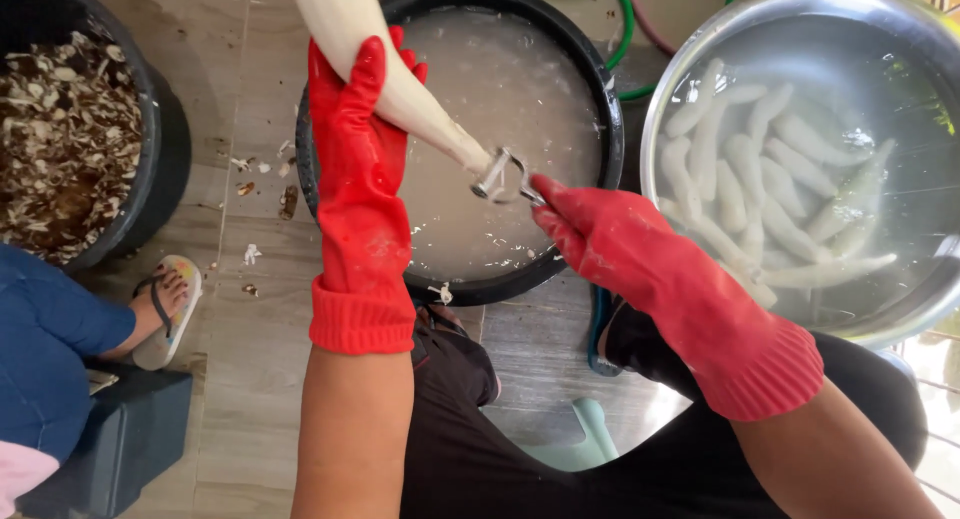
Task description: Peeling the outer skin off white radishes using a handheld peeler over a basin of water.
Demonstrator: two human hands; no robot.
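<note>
We find open room only over the black tub (590, 79) of cloudy water, in the middle. Right, the steel bowl (690, 39) of peeled white roots (760, 189) crowds in. Left, bare floor (245, 309), then the peel-filled bucket (165, 159) and a seated person's sandalled foot (170, 304).

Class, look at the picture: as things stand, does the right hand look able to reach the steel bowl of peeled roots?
Probably yes. The right hand holds a peeler over the black tub, and the steel bowl sits just beside it with nothing between.
</note>
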